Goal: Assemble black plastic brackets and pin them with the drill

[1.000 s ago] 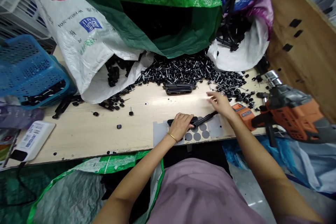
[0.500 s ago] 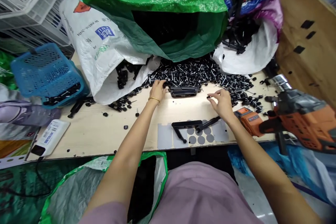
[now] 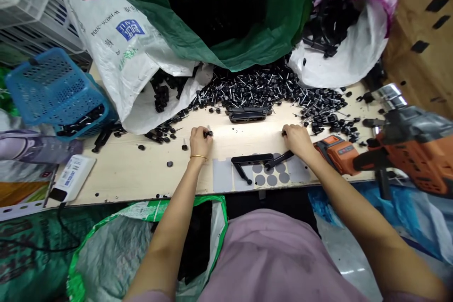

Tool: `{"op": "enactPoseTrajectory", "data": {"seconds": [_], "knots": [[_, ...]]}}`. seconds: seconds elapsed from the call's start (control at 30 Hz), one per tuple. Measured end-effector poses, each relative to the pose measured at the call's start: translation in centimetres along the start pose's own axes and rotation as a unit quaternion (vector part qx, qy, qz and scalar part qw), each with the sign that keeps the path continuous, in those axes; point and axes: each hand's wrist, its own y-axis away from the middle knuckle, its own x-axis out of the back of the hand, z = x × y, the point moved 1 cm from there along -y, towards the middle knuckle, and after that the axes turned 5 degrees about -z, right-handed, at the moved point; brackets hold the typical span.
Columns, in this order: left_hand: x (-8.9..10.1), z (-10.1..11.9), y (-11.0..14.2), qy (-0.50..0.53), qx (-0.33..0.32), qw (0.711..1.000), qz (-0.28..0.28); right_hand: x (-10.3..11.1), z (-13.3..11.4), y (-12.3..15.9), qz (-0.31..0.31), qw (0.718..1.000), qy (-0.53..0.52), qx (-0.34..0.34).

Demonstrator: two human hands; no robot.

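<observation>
My left hand (image 3: 200,141) rests on the wooden table (image 3: 123,174), fingers closed around a small black-headed pin. My right hand (image 3: 297,140) is curled with its fingers pinched on a small black piece at its far left edge. Between the hands, near the table's front edge, a black folding bracket (image 3: 253,160) lies on a grey sheet with round holes (image 3: 272,177). Beyond it sits another black bracket part (image 3: 247,113) at the foot of a heap of black pins (image 3: 269,92).
A green sack (image 3: 226,4) and white sacks (image 3: 120,52) of black parts crowd the back. A blue basket (image 3: 53,89) stands at left, an orange power drill (image 3: 406,148) at right. A white charger (image 3: 72,177) lies near the front left edge.
My left hand left the bracket, reached up to the pin heap, then drew back toward me holding a pin. My right hand shifted slightly nearer and curled shut.
</observation>
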Motion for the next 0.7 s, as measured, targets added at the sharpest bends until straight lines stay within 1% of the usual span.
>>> {"op": "enactPoseTrajectory", "data": {"seconds": [0.03,0.1,0.17,0.2,0.27,0.3,0.37,0.43,0.5,0.6,0.7], "knots": [[0.4,-0.3,0.9,0.013,0.018,1.000,0.003,-0.2,0.1,-0.1,0.007,1.000,-0.014,-0.001],[1.5,-0.2,2.4,0.035,0.046,0.998,0.006,-0.5,0.0,-0.1,0.046,0.999,-0.018,0.007],[3.0,0.6,3.9,0.059,0.048,0.997,0.003,-0.8,-0.3,0.0,0.079,0.997,0.000,0.024],[3.9,1.3,4.7,0.075,0.040,0.996,-0.003,-1.0,-0.4,-0.1,0.082,0.996,0.008,0.034],[5.6,3.0,6.2,0.118,0.014,0.992,-0.028,-1.2,-0.4,-0.1,0.071,0.997,0.010,0.043],[6.3,3.9,6.9,0.144,0.002,0.988,-0.050,-1.2,-0.4,-0.2,0.069,0.997,0.006,0.043],[7.1,5.6,8.1,0.197,-0.020,0.974,-0.107,-1.1,-0.2,-0.1,0.090,0.995,-0.015,0.039],[7.0,6.9,8.7,0.233,-0.030,0.958,-0.163,-0.7,-0.1,0.4,0.130,0.989,-0.063,0.043],[6.4,7.4,8.9,0.235,-0.027,0.953,-0.190,-0.4,-0.1,1.1,0.153,0.975,-0.153,0.057],[5.6,7.5,8.6,0.192,-0.022,0.963,-0.186,0.0,-0.5,2.8,0.155,0.941,-0.294,0.066],[5.8,7.5,8.4,0.151,-0.034,0.972,-0.176,0.0,-1.1,4.6,0.149,0.905,-0.397,0.034]]}}
